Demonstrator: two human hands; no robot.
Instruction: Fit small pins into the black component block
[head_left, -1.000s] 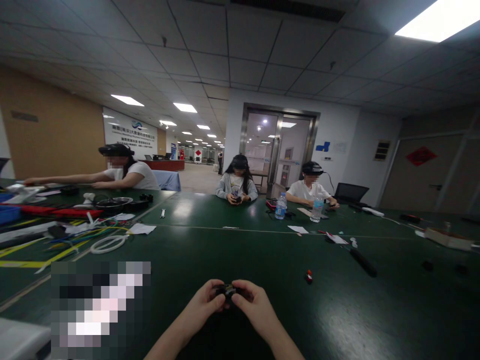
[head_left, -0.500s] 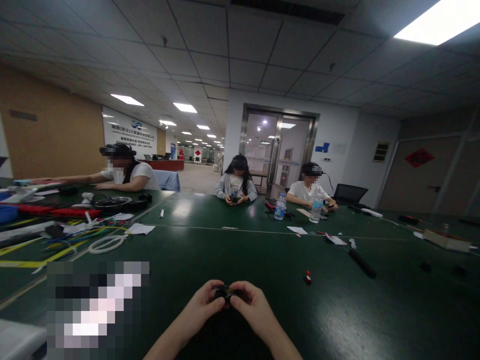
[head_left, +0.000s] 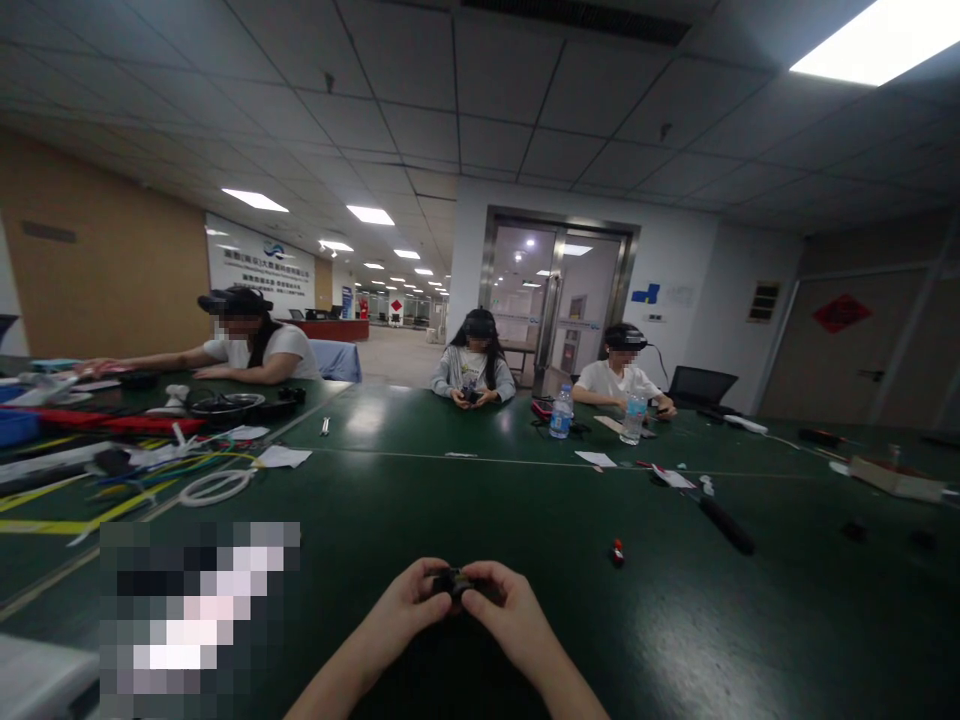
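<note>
Low in the middle of the head view, a small black object (head_left: 454, 582) is pinched between both hands above the green table (head_left: 360, 540). It is dark and mostly covered by fingers, so its kind does not show. My left hand (head_left: 415, 600) closes on its left side, thumb on the near face and fingers curled behind. My right hand (head_left: 496, 598) grips the right side in the same way. The two thumb tips almost meet in front of the object. To the right lies a small red and black piece (head_left: 617, 552), apart from my hands.
Cables and a coiled white tube (head_left: 217, 488) lie on the left. A long black handle-like object (head_left: 726, 525) rests on the right, with paper scraps (head_left: 672, 477) beyond. Two water bottles (head_left: 560, 413) stand farther back. Three people (head_left: 474, 365) sit around the table. A blurred patch hides the lower left.
Both hands keep their hold in nearly the same place; the black object looks very slightly turned. Otherwise the view has only shifted a little.
</note>
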